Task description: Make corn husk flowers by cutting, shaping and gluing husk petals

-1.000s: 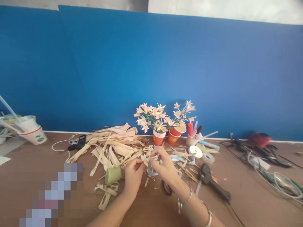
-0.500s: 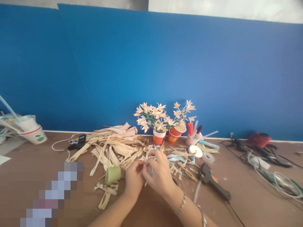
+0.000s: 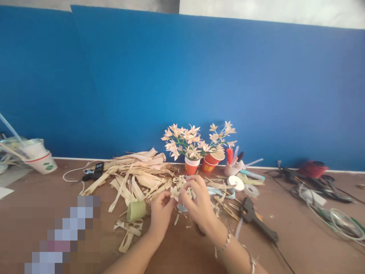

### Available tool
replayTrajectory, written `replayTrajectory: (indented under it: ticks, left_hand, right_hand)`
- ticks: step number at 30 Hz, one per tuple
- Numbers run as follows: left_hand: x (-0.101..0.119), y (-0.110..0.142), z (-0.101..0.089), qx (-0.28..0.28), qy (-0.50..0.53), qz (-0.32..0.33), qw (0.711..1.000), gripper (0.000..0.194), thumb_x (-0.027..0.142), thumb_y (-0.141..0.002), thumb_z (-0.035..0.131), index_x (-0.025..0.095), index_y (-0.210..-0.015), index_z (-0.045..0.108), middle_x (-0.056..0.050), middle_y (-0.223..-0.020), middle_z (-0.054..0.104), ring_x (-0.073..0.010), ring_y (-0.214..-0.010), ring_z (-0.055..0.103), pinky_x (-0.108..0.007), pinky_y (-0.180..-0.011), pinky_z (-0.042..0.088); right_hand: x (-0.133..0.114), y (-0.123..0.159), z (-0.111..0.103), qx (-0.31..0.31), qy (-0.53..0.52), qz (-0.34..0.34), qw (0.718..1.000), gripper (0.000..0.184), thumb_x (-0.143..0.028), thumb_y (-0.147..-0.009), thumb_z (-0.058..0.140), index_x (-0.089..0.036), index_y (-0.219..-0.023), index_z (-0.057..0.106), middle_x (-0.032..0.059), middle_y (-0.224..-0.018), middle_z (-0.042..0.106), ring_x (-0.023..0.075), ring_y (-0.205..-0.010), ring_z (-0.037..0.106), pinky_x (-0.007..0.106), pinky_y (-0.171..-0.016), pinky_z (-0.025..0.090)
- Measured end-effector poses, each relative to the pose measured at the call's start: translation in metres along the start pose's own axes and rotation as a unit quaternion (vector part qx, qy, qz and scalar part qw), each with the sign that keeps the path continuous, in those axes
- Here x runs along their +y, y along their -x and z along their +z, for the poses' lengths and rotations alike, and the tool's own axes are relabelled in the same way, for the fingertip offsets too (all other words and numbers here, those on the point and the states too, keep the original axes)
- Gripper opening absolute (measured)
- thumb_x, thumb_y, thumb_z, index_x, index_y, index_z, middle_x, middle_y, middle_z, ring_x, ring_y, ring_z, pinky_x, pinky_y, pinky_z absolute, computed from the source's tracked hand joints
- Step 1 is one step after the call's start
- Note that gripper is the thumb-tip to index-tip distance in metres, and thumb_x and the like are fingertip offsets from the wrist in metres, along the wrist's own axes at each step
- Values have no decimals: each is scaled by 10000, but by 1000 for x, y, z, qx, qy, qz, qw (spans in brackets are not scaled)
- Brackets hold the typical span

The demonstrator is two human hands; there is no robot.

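Note:
Between the thumb and fingers of my left hand (image 3: 160,213) is a small pale flower (image 3: 175,193) with pointed petals, made of what looks like dried husk. My right hand (image 3: 199,203) is just to the right of the flower, its thumb and fingertips bent together; what they hold, if anything, I cannot make out. Loose husk scraps lie under and behind both hands. A green roll of husk or tape (image 3: 136,211) rests left of my left hand. Right of my right hand lies a dark glue gun (image 3: 258,220).
Husk strips (image 3: 142,165) are heaped at the back left. Flowers stand in a red cup stack (image 3: 191,166) and another red cup (image 3: 210,163). A white tape roll (image 3: 235,183), a pen cup (image 3: 230,169) and cables (image 3: 342,224) are on the right. A white cup (image 3: 42,163) leans far left.
My right hand has moved right, away from my left fingers. The pale flower, hidden behind my fingers before, now shows in my left hand.

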State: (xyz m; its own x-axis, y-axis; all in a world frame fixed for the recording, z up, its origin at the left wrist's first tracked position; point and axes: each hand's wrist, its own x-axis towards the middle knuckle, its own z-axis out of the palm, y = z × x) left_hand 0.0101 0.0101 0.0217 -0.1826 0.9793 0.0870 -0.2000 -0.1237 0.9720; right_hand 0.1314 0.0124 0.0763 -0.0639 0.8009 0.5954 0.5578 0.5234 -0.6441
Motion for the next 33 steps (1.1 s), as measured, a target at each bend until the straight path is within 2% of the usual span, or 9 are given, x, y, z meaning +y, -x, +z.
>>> replayTrajectory:
  ticks: [3, 6, 14, 18, 20, 22, 25, 28, 33]
  left_hand:
    - [-4, 0, 0, -11, 22, -7, 1000, 136, 273, -669, 655, 176, -619, 575, 36, -546, 561, -125, -532, 512, -235, -562, 443]
    - [-6, -1, 0, -17, 22, -3, 1000, 142, 268, -669, 663, 175, -612, 572, 38, -544, 559, -125, -538, 514, -230, -565, 437]
    - [-9, -1, -3, -31, 24, 4, 999, 110, 235, -674, 654, 169, -619, 585, 33, -550, 579, -122, -546, 518, -219, -561, 412]
    - [-7, -2, -2, -26, 32, -20, 999, 116, 244, -658, 656, 172, -606, 581, 25, -545, 600, -132, -539, 538, -229, -561, 425]
    - [-5, -2, -2, -16, 29, -34, 999, 112, 249, -663, 645, 173, -611, 582, 17, -546, 619, -132, -529, 541, -227, -553, 423]
    - [-3, -3, -2, -6, 20, -42, 999, 114, 248, -668, 633, 173, -604, 574, 13, -541, 631, -120, -500, 523, -216, -532, 408]
    - [-2, -3, -2, 1, 6, -51, 999, 121, 235, -663, 618, 173, -581, 553, 14, -525, 631, -95, -445, 467, -198, -486, 363]
    - [-3, -4, -2, 2, 1, -60, 998, 132, 234, -653, 607, 177, -560, 532, 25, -491, 604, -77, -395, 395, -189, -426, 289]
    - [-4, -4, -2, 17, -3, -63, 998, 203, 240, -623, 651, 177, -501, 501, 73, -425, 460, -61, -393, 335, -191, -428, 235]
  right_hand:
    - [7, -4, 1, -58, -60, 83, 993, 117, -163, -730, 543, -199, -619, 532, 40, -842, 545, 195, -860, 528, 315, -813, 406]
    - [11, -4, 4, -97, -109, 128, 981, 116, -142, -687, 544, -193, -584, 536, 27, -843, 557, 181, -848, 541, 299, -814, 399]
    - [18, -4, 8, -111, -140, 162, 970, 118, -142, -663, 546, -185, -554, 557, 29, -863, 567, 178, -847, 549, 269, -721, 405]
    - [22, -12, -8, -134, -121, 175, 968, 108, -218, -723, 540, -187, -623, 567, 16, -736, 584, 160, -707, 541, 242, -586, 393]
    - [24, -17, -26, -167, -73, 190, 965, 132, -264, -770, 508, -187, -689, 579, -6, -634, 566, 141, -606, 515, 239, -557, 375]
    - [26, -18, -45, -235, 29, 196, 952, 133, -249, -764, 503, -184, -685, 589, -7, -621, 580, 135, -587, 520, 237, -554, 361]
    - [26, -9, -62, -366, 209, 216, 881, 71, -222, -674, 574, -177, -689, 627, 25, -699, 637, 167, -656, 576, 237, -550, 342]
    - [21, 7, -58, -422, 319, 214, 821, 162, -220, -651, 594, -157, -794, 636, 96, -809, 682, 245, -736, 631, 265, -553, 356]
    - [14, 23, -38, -412, 376, 205, 804, 327, -118, -731, 502, -113, -1050, 574, 170, -929, 696, 326, -882, 655, 327, -630, 419]
